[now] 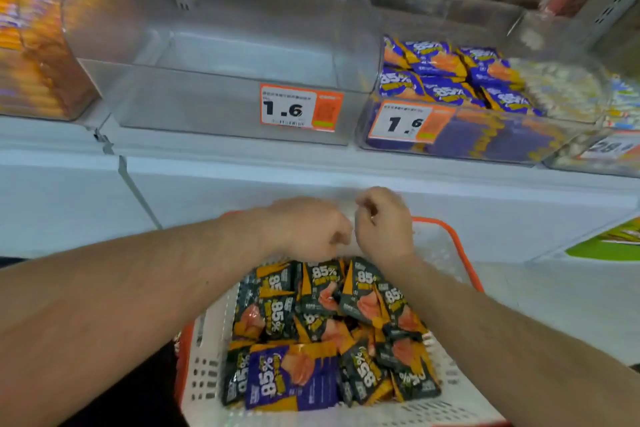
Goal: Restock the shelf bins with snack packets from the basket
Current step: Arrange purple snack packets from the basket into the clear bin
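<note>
Here our left hand (308,229) and right hand (382,222) hover knuckle to knuckle over the far end of the basket (207,357), fingers curled; we cannot tell if they hold anything. Snack packets (329,319) fill the basket below the empty clear bin (225,104).

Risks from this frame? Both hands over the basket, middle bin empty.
1. The one purple packet lies among dark packets; a quick grab could mix it into the empty bin, though purple stock sits in the right bin.
2. Both hands are curled together, apparently holding nothing; any grip is unclear.
</note>
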The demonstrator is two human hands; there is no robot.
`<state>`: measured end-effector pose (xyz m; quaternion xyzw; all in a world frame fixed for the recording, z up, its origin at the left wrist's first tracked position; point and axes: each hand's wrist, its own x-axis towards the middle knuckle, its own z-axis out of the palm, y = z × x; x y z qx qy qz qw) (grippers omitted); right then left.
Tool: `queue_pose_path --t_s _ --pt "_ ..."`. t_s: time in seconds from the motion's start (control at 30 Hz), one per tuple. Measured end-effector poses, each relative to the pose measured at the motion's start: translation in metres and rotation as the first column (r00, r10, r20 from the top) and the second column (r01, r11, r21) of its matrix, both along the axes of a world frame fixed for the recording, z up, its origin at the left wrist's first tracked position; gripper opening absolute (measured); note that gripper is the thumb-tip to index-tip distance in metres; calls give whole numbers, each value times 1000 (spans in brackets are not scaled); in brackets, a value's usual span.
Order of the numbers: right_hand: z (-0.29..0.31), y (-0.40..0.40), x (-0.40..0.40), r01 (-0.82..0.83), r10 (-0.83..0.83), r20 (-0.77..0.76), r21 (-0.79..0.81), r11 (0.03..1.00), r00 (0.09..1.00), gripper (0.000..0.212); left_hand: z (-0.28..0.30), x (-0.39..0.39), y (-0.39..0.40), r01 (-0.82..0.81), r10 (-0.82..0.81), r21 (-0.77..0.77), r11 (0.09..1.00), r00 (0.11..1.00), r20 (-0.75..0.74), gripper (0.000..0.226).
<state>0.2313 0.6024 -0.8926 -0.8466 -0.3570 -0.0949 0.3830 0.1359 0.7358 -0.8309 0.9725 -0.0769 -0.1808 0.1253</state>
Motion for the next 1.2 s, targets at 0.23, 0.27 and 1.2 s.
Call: queue_pose_path --t_s 0.23,0.27,1.2 --pt "-97 -15 -79 -555 68 -633 -617 559 771 27 -21 -18 13 12 48 162 987 931 -362 17" --pt "-103 -15 -87 -598 76 -646 -647 473 759 33 -22 -18 14 -5 62 160 987 934 -353 17" --pt "-3 -47 0 -362 -92 -786 -381 851 611 19 -12 -6 30 -315 319 62 947 901 -293 70"
